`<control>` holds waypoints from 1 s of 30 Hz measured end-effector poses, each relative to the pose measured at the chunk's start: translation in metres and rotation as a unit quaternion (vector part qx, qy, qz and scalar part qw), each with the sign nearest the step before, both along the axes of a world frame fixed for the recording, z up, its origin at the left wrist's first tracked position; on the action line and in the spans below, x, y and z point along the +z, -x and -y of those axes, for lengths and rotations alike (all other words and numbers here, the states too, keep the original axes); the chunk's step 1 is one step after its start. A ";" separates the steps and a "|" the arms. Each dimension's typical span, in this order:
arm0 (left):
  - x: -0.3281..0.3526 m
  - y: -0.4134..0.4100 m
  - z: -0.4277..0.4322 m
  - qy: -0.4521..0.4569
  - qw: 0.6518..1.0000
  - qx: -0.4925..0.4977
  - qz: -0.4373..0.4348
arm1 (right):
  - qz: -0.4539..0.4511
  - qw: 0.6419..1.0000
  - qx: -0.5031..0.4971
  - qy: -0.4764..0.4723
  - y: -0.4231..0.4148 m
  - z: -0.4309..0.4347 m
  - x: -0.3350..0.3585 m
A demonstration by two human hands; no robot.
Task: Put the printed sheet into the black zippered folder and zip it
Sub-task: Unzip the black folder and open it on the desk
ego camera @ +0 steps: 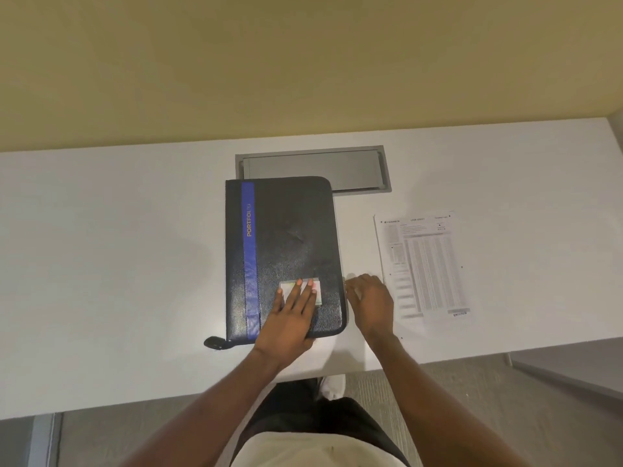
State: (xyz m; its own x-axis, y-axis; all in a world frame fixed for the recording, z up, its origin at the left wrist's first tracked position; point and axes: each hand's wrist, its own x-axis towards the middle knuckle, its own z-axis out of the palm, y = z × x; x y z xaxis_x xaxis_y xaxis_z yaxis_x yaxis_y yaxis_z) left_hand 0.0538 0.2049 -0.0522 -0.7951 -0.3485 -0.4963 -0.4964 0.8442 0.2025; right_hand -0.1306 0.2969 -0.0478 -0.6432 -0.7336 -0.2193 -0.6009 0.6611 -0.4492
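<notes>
The black zippered folder lies closed on the white table, with a blue stripe down its left side reading PORTFOLIO. My left hand rests flat on its near right corner, fingers spread over a small clear label window. My right hand is at the folder's right edge, fingers pinched on something small there, probably the zipper pull. The printed sheet lies flat on the table to the right of the folder, untouched. A black strap tab sticks out at the folder's near left corner.
A grey metal cable hatch is set into the table just behind the folder. A beige wall rises behind the table. The table's near edge runs below my hands, with grey carpet and my legs beneath.
</notes>
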 end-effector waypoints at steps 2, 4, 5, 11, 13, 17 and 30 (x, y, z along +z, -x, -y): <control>0.001 -0.002 -0.002 0.003 1.000 0.002 0.001 | 0.013 1.000 -0.012 0.012 -0.011 -0.016 -0.001; 0.002 -0.003 -0.005 0.006 1.000 0.006 0.000 | 0.027 0.999 -0.019 0.025 -0.022 -0.032 -0.003; 0.003 -0.004 -0.007 0.006 1.000 0.009 0.000 | 0.031 0.999 -0.017 0.029 -0.027 -0.040 -0.005; 0.007 -0.008 -0.014 0.000 1.000 0.016 0.003 | 0.024 0.999 -0.020 0.040 -0.053 -0.076 -0.011; 0.008 -0.007 -0.017 -0.004 1.000 0.015 0.005 | 0.013 0.999 -0.017 0.033 -0.062 -0.084 -0.012; 0.011 0.000 -0.023 -0.004 1.000 0.015 -0.005 | -0.006 0.999 0.010 0.030 -0.085 -0.093 -0.017; 0.024 0.002 -0.019 -0.035 0.999 0.023 -0.031 | 0.118 0.991 0.007 0.068 -0.165 -0.060 -0.043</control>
State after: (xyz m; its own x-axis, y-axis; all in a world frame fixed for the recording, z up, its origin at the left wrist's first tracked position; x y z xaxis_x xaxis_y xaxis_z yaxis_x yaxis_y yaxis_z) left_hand 0.0515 0.2237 -0.0285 -0.8095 -0.3511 -0.4706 -0.5184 0.8037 0.2920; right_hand 0.0346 0.3567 -0.0911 -0.5762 -0.7748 -0.2601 -0.4773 0.5773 -0.6626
